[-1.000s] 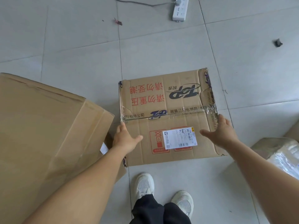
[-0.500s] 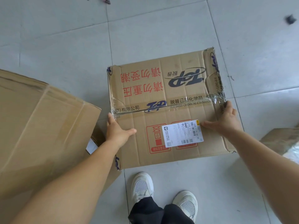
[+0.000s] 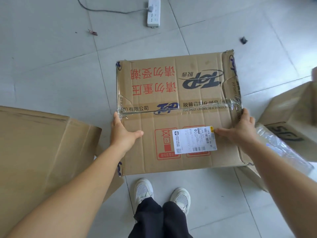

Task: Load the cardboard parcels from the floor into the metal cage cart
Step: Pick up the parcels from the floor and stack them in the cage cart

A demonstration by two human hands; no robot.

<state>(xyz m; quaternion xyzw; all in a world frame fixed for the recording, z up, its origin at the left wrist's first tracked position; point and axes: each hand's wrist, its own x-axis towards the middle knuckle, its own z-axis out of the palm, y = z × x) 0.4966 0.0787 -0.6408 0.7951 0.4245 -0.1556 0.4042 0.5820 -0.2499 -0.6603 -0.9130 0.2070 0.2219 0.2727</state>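
Note:
A brown cardboard parcel with red characters, a dark "TOP" logo and a white shipping label fills the middle of the head view. My left hand grips its left edge, thumb flat on the top face. My right hand grips the right edge, its thumb touching the label. The fingers of both hands run down the sides and are mostly hidden. The parcel's near corners overlap the boxes on either side. No metal cage cart shows in this view.
A large plain cardboard box lies at the left. At the right is another "TOP" box with clear plastic wrap on it. A white power strip and cable lie on the tiles beyond. My shoes stand just behind the parcel.
Both hands closed onto the parcel's side edges, thumbs settling on top. The parcel now looks larger and nearer, overlapping the neighbouring boxes.

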